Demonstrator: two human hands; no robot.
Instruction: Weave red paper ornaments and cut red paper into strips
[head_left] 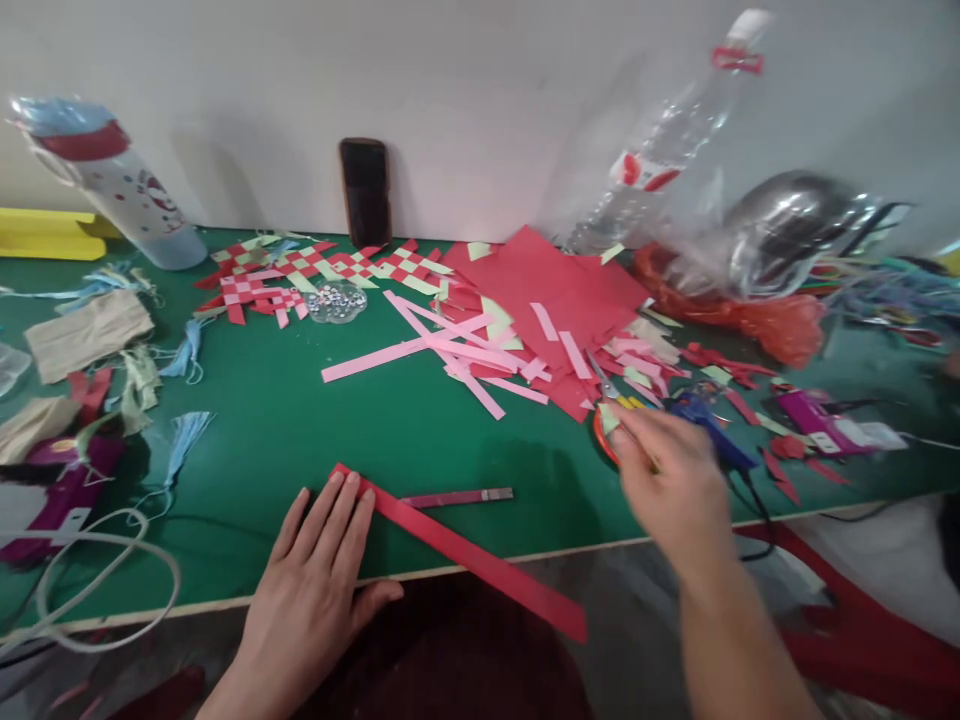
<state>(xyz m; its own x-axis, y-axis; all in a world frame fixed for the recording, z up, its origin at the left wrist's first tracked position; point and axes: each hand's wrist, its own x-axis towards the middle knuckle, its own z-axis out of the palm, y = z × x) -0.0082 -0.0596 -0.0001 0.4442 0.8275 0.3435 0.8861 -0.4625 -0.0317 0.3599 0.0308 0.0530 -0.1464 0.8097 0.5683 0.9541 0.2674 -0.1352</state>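
Observation:
My left hand lies flat, fingers spread, on a long red paper strip that overhangs the front edge of the green table. A narrow dark-red strip with a metal end lies just beyond my fingertips. My right hand is blurred, its fingers over a pair of small scissors with orange handles. Whether it grips them is hard to see. Near it are a blue tool with a black cord, a heap of red paper sheets and loose pink strips.
Woven red and pale-green paper pieces lie at the back left, with cloth scraps and blue tassels at the left. A clear plastic bottle, steel bowl and red plastic bag stand at the back right against the wall.

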